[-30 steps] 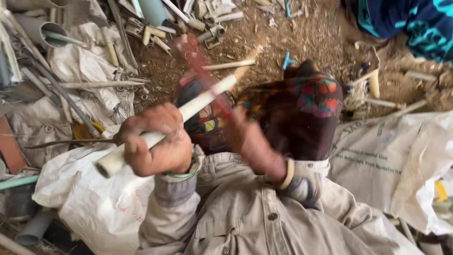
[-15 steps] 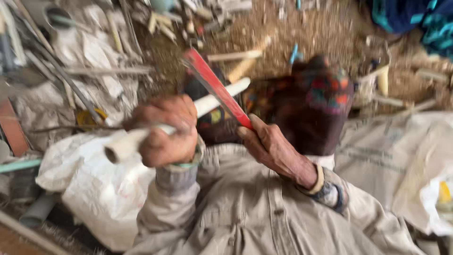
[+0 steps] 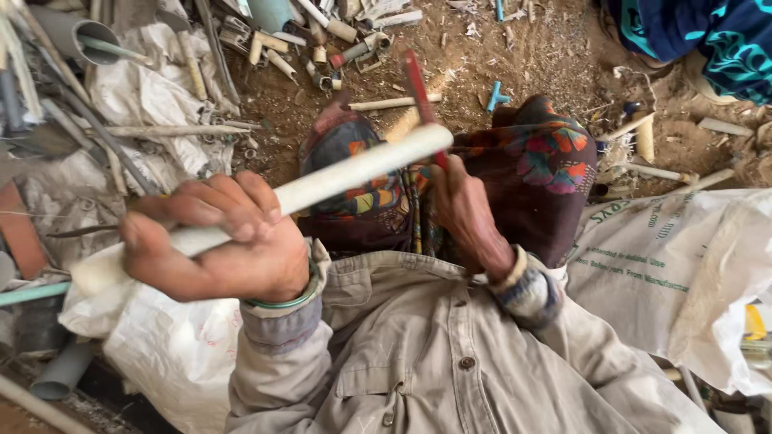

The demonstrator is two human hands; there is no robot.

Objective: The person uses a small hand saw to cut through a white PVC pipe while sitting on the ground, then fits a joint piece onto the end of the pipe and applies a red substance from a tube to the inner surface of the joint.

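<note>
My left hand grips a white plastic pipe that slants up to the right, its far end near the middle of the view. My right hand is closed on a thin red blade-like tool, which stands upright just behind the pipe's far end. Both hands are held over my lap, which is covered in dark cloth with a bright floral pattern. The part of the tool inside my right fist is hidden.
Several cut pipe pieces and fittings lie on the dirt ground ahead. White woven sacks sit at right and at lower left. Grey pipes pile up at left. A blue-green patterned cloth shows at top right.
The red tool swung from slanting across the pipe to standing upright behind its far end. My left hand kept its grip on the pipe, which now fills more of the view.
</note>
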